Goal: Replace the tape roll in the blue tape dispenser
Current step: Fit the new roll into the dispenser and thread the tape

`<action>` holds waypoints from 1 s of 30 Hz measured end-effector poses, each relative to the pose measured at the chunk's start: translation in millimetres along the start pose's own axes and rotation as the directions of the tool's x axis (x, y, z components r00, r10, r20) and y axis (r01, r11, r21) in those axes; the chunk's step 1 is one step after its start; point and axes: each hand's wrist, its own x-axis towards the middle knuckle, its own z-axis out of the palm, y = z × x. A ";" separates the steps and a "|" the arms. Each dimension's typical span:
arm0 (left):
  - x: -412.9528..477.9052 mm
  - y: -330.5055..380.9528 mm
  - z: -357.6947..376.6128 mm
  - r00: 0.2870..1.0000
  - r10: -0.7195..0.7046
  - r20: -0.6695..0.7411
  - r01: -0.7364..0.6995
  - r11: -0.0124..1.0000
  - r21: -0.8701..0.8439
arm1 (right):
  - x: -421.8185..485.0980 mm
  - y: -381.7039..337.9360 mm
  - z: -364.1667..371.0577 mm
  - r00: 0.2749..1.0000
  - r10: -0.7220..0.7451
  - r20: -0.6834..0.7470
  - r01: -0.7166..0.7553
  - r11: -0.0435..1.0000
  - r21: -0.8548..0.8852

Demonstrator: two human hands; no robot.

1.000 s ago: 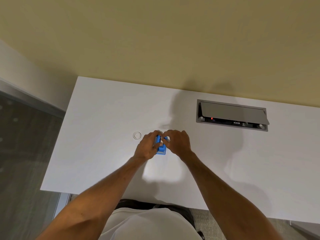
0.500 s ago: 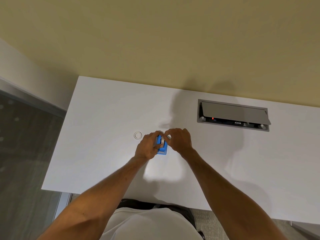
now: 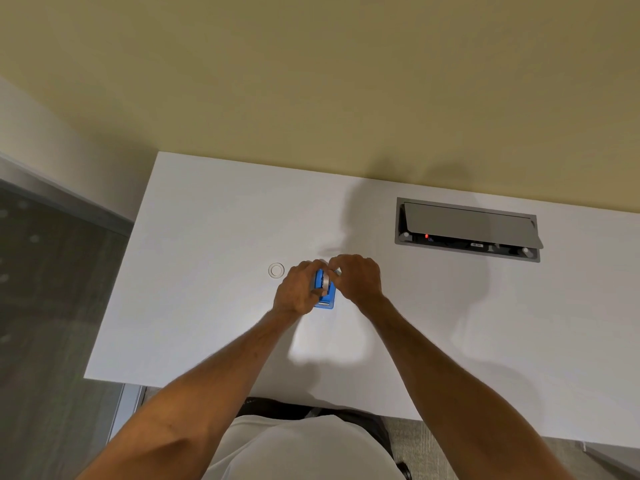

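Note:
A small blue tape dispenser (image 3: 327, 301) stands on the white desk (image 3: 207, 306), its cutter end toward me. My left hand (image 3: 298, 289) grips its left side. A grey-white tape roll (image 3: 325, 282) sits upright in the dispenser's top, and the fingers of my right hand (image 3: 358, 277) pinch it from the right. Both hands hide much of the dispenser. A second tape roll (image 3: 276, 270), a thin clear ring, lies flat on the desk just left of my left hand.
A grey cable box (image 3: 467, 228) with its flap raised is set into the desk at the back right. The desk's left edge (image 3: 117, 271) drops to grey floor. A yellow wall rises behind the desk.
The hands and dispenser have stayed in the same spot. The tape roll shows more clearly between my fingers, standing upright in the dispenser.

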 end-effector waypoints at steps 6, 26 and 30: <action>0.0 -3.9 0.6 1.000 -0.009 0.012 0.009 1.000 -0.020 | -4.8 3.2 1.3 1.000 -0.003 0.023 0.003 1.000 0.001; 0.2 -4.5 1.7 0.999 -0.006 0.033 0.005 1.000 0.031 | -2.4 0.3 -1.9 1.000 0.015 -0.009 -0.014 0.999 0.038; -1.6 -5.5 2.7 0.999 -0.017 0.037 0.016 0.999 0.039 | -6.2 3.5 -1.1 1.000 -0.019 0.013 0.019 0.999 0.029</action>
